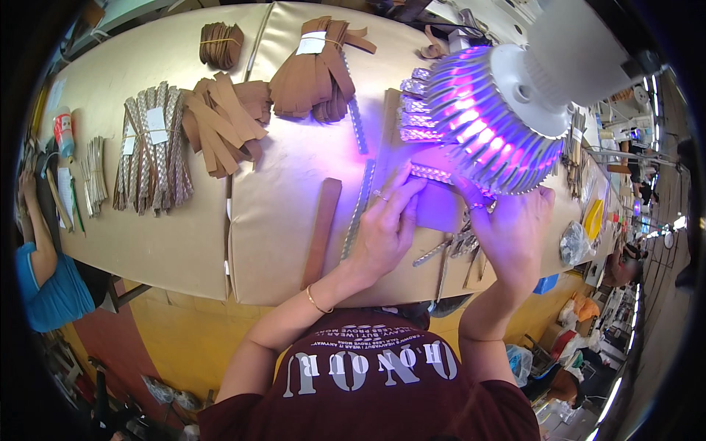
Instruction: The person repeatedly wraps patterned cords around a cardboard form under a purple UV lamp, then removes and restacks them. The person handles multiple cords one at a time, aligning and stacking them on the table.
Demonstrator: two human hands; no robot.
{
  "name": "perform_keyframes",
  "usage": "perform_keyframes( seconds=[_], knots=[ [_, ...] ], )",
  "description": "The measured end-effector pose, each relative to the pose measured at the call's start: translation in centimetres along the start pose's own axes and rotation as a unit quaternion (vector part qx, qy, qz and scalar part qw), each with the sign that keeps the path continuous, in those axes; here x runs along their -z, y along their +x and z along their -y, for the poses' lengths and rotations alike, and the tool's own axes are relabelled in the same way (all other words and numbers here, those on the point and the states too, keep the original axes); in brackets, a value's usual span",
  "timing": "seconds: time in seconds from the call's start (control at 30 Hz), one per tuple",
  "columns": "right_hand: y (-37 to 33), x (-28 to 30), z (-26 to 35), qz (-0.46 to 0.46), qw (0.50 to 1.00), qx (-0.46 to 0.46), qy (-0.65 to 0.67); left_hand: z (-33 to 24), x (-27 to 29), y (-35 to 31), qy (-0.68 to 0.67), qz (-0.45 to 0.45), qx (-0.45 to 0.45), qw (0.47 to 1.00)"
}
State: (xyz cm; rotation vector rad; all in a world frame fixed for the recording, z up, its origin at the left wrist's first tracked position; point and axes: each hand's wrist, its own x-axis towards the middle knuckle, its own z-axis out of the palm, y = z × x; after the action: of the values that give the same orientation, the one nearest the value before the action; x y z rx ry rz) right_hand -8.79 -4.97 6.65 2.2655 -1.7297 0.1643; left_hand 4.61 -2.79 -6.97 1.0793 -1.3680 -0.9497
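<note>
Under a large ribbed lamp [482, 121] throwing purple light, a short braided strip [432, 173] lies across a flat brown board [439, 213]. My left hand [390, 219] pinches the strip's left end with its fingertips. My right hand [512, 226] has its thumb and fingers at the other end, partly covered by the lamp's rim. Beyond my hands, several braided strips [418, 121] are lined up, their right ends hidden by the lamp. A long braided strip [358, 209] and a plain brown strap [321, 231] lie beside my left hand.
Bundles of brown straps [312, 77], loose brown straps [223, 121] and tied braided strips [153, 151] cover the left and back of the gold-covered table [276, 158]. Small scraps [462, 244] lie near my right wrist. A person in a blue top [55, 287] sits at the far left.
</note>
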Motion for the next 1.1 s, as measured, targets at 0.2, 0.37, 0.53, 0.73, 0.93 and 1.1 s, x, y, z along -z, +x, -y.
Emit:
perform_keyframes(
  seconds=[0.2,0.37,0.53,0.73,0.93,1.1],
  knots=[
    [0.4,1.2,0.0,0.074,0.994,-0.079,0.018,0.0,0.1,-0.1,0.007,0.018,0.01,1.0],
    [0.4,1.2,0.3,0.056,0.994,-0.087,0.018,-0.1,0.0,0.2,0.033,0.007,-0.01,0.999],
    [0.1,1.0,0.1,0.078,0.988,-0.119,0.055,-0.3,-0.1,0.3,0.044,-0.003,-0.025,0.999],
    [0.2,1.1,-0.2,0.134,0.97,-0.184,0.084,-0.5,0.0,0.2,0.049,0.017,0.005,0.999],
    [0.2,0.7,-0.7,0.13,0.972,-0.172,0.095,-0.6,-0.1,0.3,0.058,0.012,-0.004,0.998],
    [0.2,-0.2,-1.5,0.189,0.955,-0.2,0.112,-0.6,-0.1,0.2,0.063,0.016,0.0,0.998]
  ],
)
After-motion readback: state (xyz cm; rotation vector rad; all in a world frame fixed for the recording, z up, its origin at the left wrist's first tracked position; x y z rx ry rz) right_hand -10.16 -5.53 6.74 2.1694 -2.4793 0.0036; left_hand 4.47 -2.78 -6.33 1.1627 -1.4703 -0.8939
